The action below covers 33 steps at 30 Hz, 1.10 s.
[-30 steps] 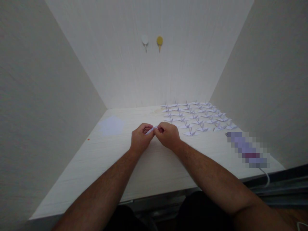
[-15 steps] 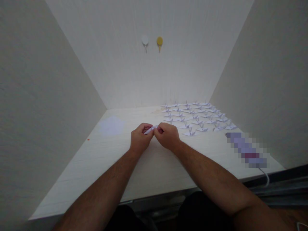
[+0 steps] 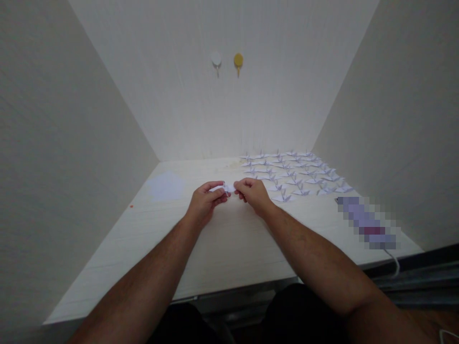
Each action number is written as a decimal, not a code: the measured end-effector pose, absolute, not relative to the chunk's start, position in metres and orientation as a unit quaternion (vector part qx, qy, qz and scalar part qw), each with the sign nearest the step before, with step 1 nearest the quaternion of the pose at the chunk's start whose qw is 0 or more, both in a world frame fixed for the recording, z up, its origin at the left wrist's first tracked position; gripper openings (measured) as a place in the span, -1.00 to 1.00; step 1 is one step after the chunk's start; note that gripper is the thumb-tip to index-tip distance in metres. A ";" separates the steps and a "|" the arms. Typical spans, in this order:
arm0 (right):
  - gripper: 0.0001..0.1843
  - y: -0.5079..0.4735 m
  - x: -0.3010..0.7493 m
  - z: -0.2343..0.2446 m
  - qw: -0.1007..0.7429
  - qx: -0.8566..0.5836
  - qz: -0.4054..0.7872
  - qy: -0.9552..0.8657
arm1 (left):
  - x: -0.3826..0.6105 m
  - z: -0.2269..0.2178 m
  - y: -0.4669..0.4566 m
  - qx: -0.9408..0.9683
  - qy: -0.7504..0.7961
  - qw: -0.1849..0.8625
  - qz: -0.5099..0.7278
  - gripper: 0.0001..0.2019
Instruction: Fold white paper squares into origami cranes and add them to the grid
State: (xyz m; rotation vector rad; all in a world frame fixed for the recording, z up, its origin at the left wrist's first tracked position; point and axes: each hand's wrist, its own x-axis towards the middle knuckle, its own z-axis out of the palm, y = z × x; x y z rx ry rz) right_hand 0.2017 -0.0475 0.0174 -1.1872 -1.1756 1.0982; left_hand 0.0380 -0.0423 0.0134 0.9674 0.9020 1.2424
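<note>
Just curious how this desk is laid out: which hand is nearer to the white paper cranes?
Right. The right hand is close beside the left edge of the white paper cranes; the left hand is farther off to their left, beyond the right hand.

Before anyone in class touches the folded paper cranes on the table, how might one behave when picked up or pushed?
A paper crane would probably feel very light, being only folded paper. Its thin, pointed wings may bend or crease if pinched hard. Pushed, it would likely slide rather than roll, since its spread shape sits low on the flat tabletop.
</note>
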 end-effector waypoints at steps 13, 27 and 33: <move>-0.64 -0.049 0.204 0.016 0.545 -0.412 0.546 -0.486 | 0.033 0.019 -0.044 0.330 0.342 0.695 0.539 -0.94; -0.52 -0.053 0.208 0.021 0.529 -0.341 0.633 -0.450 | 0.033 0.026 -0.048 0.270 0.323 0.739 0.526 -0.76; -0.55 -0.053 0.206 0.018 0.512 -0.323 0.660 -0.445 | 0.034 0.027 -0.049 0.271 0.331 0.738 0.522 -0.78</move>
